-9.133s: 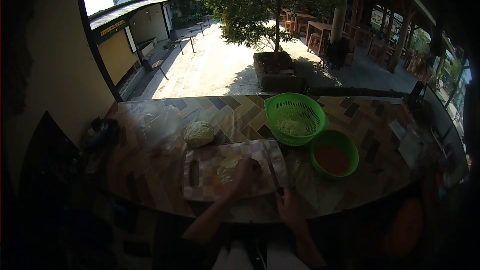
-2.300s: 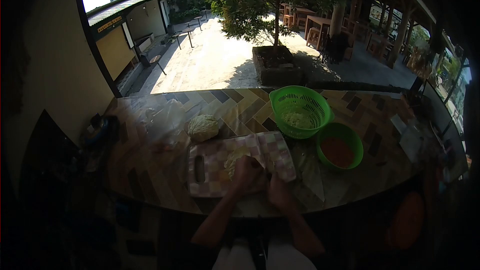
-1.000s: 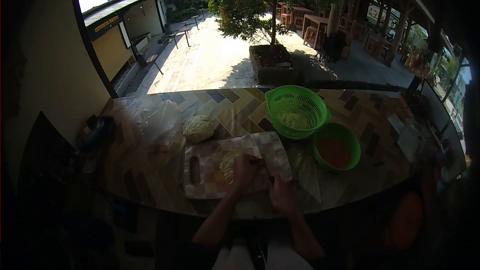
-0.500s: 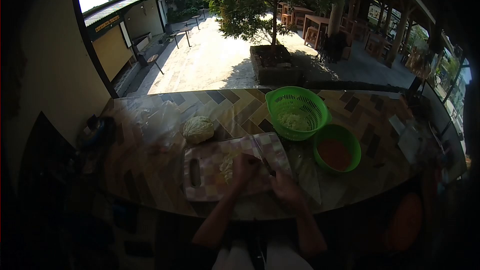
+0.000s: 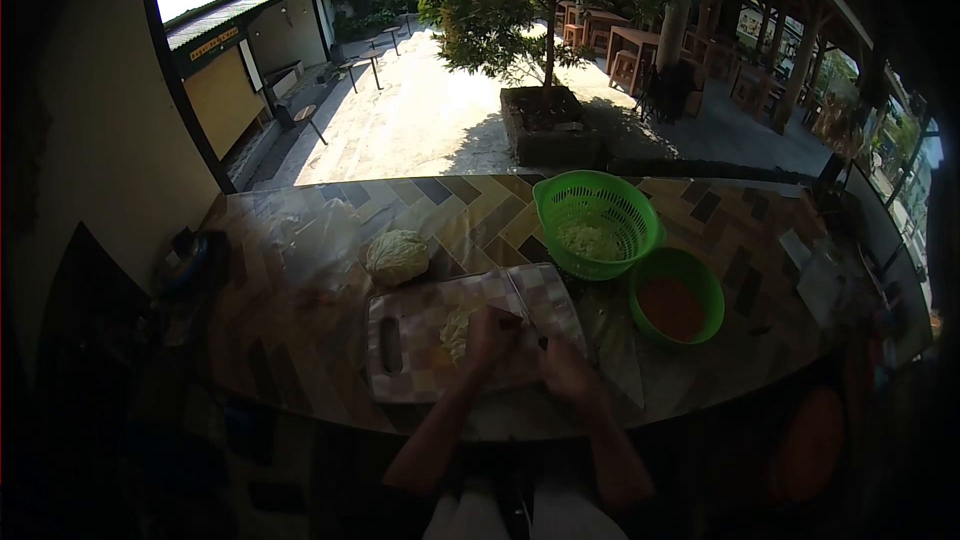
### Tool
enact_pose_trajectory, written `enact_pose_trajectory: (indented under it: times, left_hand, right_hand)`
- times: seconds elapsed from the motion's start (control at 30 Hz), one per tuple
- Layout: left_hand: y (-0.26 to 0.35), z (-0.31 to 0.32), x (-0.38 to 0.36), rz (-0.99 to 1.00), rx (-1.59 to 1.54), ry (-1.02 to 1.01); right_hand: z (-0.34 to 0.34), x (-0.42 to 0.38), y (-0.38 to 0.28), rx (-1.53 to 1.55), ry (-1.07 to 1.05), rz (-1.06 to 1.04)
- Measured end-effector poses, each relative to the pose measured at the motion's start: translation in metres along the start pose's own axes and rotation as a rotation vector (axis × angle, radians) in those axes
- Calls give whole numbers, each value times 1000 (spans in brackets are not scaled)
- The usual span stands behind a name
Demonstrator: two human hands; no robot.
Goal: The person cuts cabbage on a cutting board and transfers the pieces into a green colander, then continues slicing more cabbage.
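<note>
My right hand is wrapped round the handle of a knife, whose blade points up and away over the chequered cutting board. On the board, my left hand has its fingers curled over a piece of cabbage; pale leaf shows on its left side, and the rest is hidden beneath the hand. The knife is just to the right of those fingers. A larger head of cabbage sits behind the board's left part.
A green colander with pale chopped pieces inside stands behind the board on the right. Beside it is a green bowl with orange-red contents. Clear plastic lies on the left of the wood-patterned table.
Both hands stay over the board, and the knife and right hand have shifted only slightly. The cabbage, colander and bowl have not moved on the table.
</note>
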State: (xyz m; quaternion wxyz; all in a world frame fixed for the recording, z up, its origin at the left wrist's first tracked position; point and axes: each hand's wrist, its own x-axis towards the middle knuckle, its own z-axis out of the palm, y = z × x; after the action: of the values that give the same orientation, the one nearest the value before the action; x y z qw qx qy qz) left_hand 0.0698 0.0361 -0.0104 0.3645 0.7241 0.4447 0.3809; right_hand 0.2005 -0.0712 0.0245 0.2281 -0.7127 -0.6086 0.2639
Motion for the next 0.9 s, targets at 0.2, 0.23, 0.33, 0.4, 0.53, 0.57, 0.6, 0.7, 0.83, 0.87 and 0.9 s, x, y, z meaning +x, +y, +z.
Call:
enact_pose_trajectory:
  times: [0.2, 0.23, 0.33, 0.4, 0.53, 0.57, 0.6, 0.7, 0.83, 0.87, 0.9]
  left_hand:
    - [7, -4, -2, -16, 29, -27]
    - [4, -2, -2, -23, 6, -23]
    - [0, -1, -2, -44, -31, -9]
    - [3, -1, -4, -52, -14, -8]
    - [0, 0, 0, -65, 7, -20]
    - [-2, 1, 2, -52, 28, -18]
    - [-3, 2, 3, -40, 48, -17]
    - [2, 1, 5, -67, 22, -19]
    - [3, -2, 4, -96, -26, -40]
    - [5, -2, 4, -91, -5, -34]
    - [6, -1, 3, -87, 15, -29]
  right_hand:
    - [-16, -6, 4, 25, -9, 29]
    - [-14, -7, 3, 29, -6, 48]
    - [-7, -14, -10, 25, -30, 200]
    - [-6, -16, -14, 27, -25, 176]
    - [-9, -16, -3, 169, 20, -31]
    - [-11, -15, -3, 161, 11, -12]
    - [-12, -13, -5, 153, 2, 8]
    - [-5, -13, -8, 133, -7, 73]
    - [14, -19, -16, 96, 42, 165]
    - [15, -17, -17, 67, 43, 162]
    - [16, -15, -17, 37, 43, 161]
